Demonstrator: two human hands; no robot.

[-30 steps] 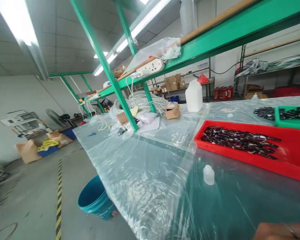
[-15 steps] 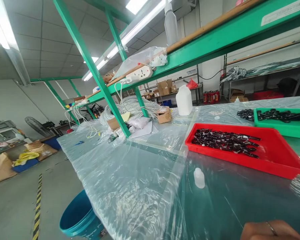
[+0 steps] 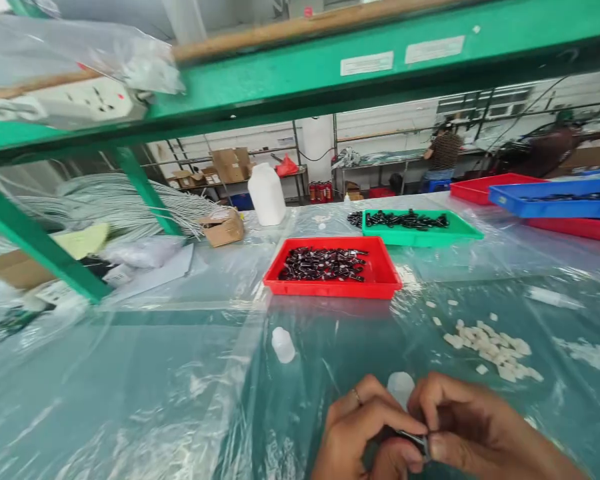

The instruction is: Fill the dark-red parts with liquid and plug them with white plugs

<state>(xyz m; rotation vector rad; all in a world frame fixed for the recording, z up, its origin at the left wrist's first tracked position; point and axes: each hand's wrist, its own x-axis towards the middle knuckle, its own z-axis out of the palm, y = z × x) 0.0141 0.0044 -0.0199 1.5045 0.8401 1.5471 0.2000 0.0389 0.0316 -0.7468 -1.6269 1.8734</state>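
Small dark part (image 3: 414, 439) pinched between left hand (image 3: 365, 433) and right hand (image 3: 475, 430).

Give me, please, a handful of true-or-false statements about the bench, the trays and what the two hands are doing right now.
1. Both hands pinch one small dark part between their fingertips. True: the left hand and right hand meet on the small dark part.
2. The red tray holds white pieces. False: the red tray holds dark parts; the white pieces lie loose on the plastic sheet.
3. A green tray sits behind the red one. True: the green tray lies farther back.
4. The big white jug lies on its side. False: the white jug stands upright.
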